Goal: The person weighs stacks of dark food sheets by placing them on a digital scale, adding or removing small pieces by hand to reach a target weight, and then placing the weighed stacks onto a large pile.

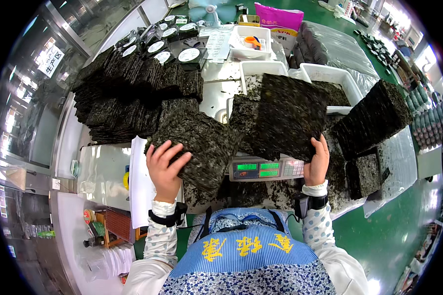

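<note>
My left hand [166, 167] grips a dark, rough stack of dried seaweed sheets [199, 147], fingers spread over its top, held left of the scale. My right hand [317, 162] holds a flat square seaweed sheet [291, 114] by its lower right edge, thumb on its face. Whether that is one sheet or several I cannot tell. Behind and below it is the electronic scale [267, 169], its green displays lit and its keypad partly in view. More seaweed [242, 110] shows between the two held pieces, over the scale; its underside is hidden.
Tall seaweed stacks [133, 84] fill the table's left side, with labelled packs [188, 55] behind. Further stacks [373, 114] stand at right. White plastic bins [349, 84] sit behind the scale, one holding an orange tape dispenser [253, 42]. Seaweed crumbs litter the near edge.
</note>
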Tool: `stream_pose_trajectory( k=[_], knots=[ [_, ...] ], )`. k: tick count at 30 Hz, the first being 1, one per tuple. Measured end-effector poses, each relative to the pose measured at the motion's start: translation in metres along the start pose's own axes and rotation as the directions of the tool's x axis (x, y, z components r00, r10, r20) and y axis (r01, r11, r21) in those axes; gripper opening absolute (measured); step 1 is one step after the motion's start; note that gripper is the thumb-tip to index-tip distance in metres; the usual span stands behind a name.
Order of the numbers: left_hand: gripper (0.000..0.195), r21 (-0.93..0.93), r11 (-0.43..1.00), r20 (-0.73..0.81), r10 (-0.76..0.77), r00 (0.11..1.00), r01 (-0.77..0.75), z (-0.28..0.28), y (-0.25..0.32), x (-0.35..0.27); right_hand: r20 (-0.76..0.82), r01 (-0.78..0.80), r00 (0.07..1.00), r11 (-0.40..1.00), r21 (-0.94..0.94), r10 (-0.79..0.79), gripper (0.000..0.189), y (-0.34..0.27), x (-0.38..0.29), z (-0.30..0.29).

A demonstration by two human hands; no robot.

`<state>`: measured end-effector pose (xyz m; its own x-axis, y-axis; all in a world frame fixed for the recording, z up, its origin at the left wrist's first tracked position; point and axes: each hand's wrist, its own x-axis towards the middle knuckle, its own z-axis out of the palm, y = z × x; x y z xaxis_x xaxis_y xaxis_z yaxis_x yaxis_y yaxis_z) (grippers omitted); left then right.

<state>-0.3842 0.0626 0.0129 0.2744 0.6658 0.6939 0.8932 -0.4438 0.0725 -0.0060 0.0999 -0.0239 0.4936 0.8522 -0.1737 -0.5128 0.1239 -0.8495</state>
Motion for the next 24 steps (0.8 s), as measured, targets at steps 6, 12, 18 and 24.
stream_pose_trajectory(
  k=[6,12,18,24],
  knots=[
    [0.018,-0.712,0.542,0.004,-0.633,0.774,0.447,0.032,0.005,-0.002,-0.057,0.106,0.993,0.994,0.033,-0.104,0.049,0.004,-0.006,-0.009],
    [0.022,-0.802,0.191,0.465,-0.397,0.791,0.566,0.054,0.052,0.042,0.219,0.081,0.973,0.997,-0.008,-0.077,0.053,0.030,-0.015,-0.002],
    [0.043,-0.819,-0.113,0.561,-0.363,0.744,0.563,0.087,0.090,0.053,0.317,0.083,0.948,0.981,-0.177,-0.023,0.052,0.020,-0.043,0.009],
    [0.065,-0.851,0.014,0.487,-0.354,0.798,0.526,0.112,0.101,0.058,0.350,0.352,0.919,0.774,-0.526,-0.180,0.063,0.006,-0.032,-0.005]
  ],
)
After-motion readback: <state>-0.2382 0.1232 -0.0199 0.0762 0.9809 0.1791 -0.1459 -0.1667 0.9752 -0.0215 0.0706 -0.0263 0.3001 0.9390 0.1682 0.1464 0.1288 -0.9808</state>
